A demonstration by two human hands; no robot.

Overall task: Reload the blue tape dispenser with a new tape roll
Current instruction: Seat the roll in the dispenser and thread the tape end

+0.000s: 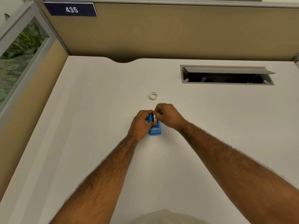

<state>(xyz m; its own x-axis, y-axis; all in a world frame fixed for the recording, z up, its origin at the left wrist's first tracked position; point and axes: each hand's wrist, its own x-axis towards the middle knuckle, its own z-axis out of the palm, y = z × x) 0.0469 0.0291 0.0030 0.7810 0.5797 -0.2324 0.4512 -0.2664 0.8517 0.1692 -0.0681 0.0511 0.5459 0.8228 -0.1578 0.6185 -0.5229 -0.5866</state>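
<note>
While the blue tape dispenser (155, 129) sat upright at the middle of the white surface (210, 126), the left hand (141, 125) was wrapped around its left side. The right hand (166, 115) pinched at the white tape roll (154, 118) seated in its top. Just beyond lay an empty tape ring (153, 96), apart from both hands.

Single head-worn wide-angle view, looking forward and steeply down over a white bench (97, 126) toward a tan partition wall (178, 33), forearms reaching in from below.
</note>
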